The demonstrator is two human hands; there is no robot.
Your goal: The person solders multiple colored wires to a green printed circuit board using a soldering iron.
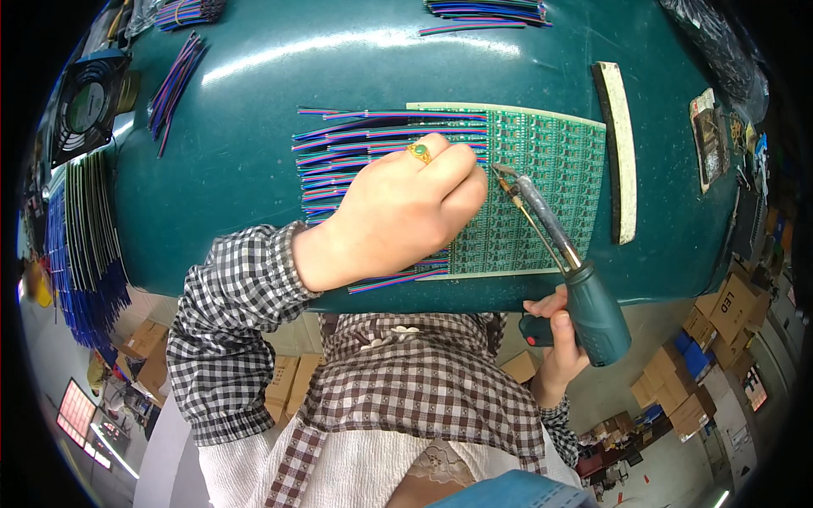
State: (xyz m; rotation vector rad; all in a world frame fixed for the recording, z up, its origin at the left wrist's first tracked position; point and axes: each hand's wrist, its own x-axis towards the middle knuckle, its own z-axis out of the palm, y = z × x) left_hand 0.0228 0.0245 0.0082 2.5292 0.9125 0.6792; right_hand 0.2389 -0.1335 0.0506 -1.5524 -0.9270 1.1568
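Observation:
A green circuit board panel, packed with rows of small parts, lies on the green tabletop. Rows of multicoloured ribbon wires run leftward from its left part. My left hand, with a ring on one finger, is closed over the wires and the board; its fingertips are hidden, so what they pinch does not show. Wrapped round the handle of a green soldering gun, my right hand is at the table's near edge. The gun's tip and thin feed tube reach the board just right of my left fingers.
A pale strip with a dark side lies right of the panel. Wire bundles lie far left, more at the back. A black fan stands at the left edge, above hanging wires. A small tray is far right.

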